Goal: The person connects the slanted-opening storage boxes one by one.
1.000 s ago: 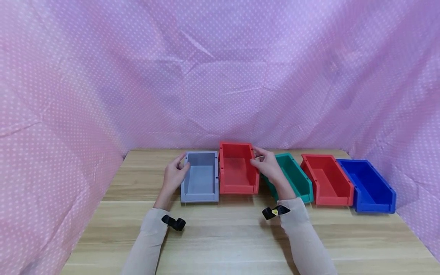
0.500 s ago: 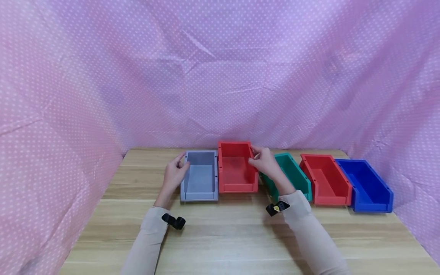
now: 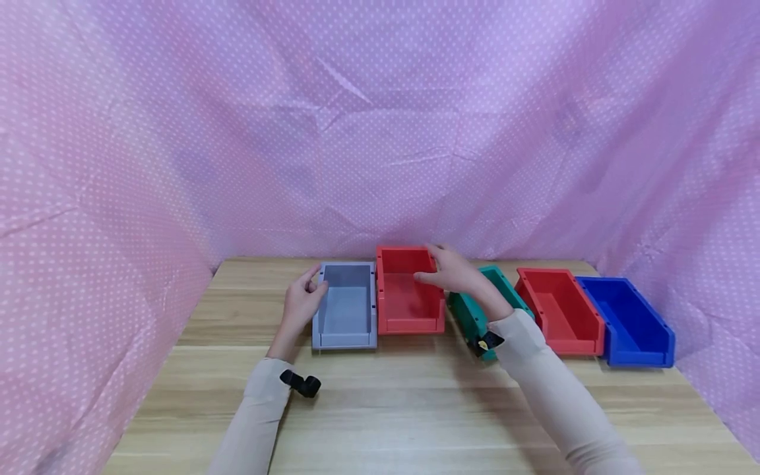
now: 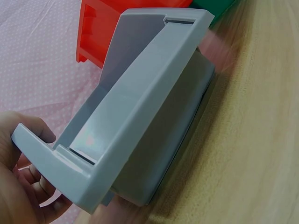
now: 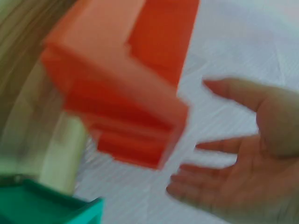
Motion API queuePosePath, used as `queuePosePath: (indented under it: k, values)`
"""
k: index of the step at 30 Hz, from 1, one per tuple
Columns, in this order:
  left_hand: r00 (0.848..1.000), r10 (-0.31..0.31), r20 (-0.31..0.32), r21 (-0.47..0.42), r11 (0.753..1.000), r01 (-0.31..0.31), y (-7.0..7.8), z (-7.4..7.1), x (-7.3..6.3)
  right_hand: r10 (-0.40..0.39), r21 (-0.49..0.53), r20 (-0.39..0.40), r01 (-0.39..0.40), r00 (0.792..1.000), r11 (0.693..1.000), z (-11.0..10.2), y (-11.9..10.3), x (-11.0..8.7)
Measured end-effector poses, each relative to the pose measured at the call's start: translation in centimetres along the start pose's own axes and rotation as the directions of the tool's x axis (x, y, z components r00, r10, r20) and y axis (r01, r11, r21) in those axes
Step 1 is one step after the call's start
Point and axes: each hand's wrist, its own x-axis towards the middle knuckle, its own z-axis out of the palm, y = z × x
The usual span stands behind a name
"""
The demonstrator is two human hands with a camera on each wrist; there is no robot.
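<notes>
A grey plastic storage bin (image 3: 347,310) sits on the table, and my left hand (image 3: 301,307) grips its left side wall, thumb inside and fingers outside, as the left wrist view also shows. Close along the grey bin's right side is a red storage bin (image 3: 402,300), set slightly farther back. My right hand (image 3: 460,273) is over the red bin's right rim in the head view. From the right wrist, this hand (image 5: 243,172) has spread, fairly straight fingers, with a gap between it and the red bin (image 5: 117,79), and it holds nothing.
Under my right forearm lies a green bin (image 3: 467,314), angled and partly hidden. Right of it, a second red bin (image 3: 558,310) and a blue bin (image 3: 629,323) stand side by side. A pink dotted cloth (image 3: 380,165) hangs behind the wooden table (image 3: 380,409).
My right hand has let go of the red bin and lifted off its right wall, the forearm swinging over the green bin. My left hand keeps its grip on the grey bin.
</notes>
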Motion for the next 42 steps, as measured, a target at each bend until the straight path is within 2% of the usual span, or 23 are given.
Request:
queuePosePath:
  k: [3, 7, 11, 14, 18, 26, 33, 42]
  values:
    - [1.000, -0.009, 0.005, 0.007, 1.000, 0.009, -0.1, -0.1, 0.0, -0.076, -0.076, 0.078, 0.082, 0.994, 0.994, 0.2, -1.4, 0.6]
    - [1.000, -0.006, 0.003, 0.008, 1.000, 0.006, -0.1, -0.1, 0.0, -0.138, -0.113, 0.219, 0.166, 0.966, 0.980, 0.5, -2.9, 1.8]
    - [1.000, 0.006, -0.001, 0.006, 1.000, -0.006, -0.2, 0.0, 0.0, -0.125, -0.156, 0.321, 0.183, 0.939, 0.971, 0.6, -3.8, 2.6]
    - [1.000, 0.013, 0.002, 0.004, 1.000, -0.013, -0.3, 0.2, 0.0, -0.096, -0.184, 0.360, 0.172, 0.928, 0.968, 0.7, -4.1, 2.9]
    - [1.000, 0.014, 0.001, 0.003, 1.000, -0.014, -0.3, 0.3, 0.0, -0.082, -0.192, 0.373, 0.164, 0.924, 0.968, 0.8, -4.1, 3.1]
    - [1.000, -0.002, -0.014, -0.005, 1.000, 0.002, -0.3, 0.1, 0.0, -0.103, -0.173, 0.363, 0.176, 0.926, 0.969, 1.2, -4.0, 3.4]
    - [1.000, -0.004, -0.025, -0.027, 1.000, 0.004, -0.3, -0.1, 0.2, -0.101, -0.155, 0.332, 0.160, 0.938, 0.975, 1.5, -3.8, 3.4]
    - [1.000, -0.013, -0.019, -0.009, 1.000, 0.012, -0.3, 0.1, 0.0, -0.075, -0.150, 0.310, 0.126, 0.948, 0.981, 2.0, -3.3, 3.4]
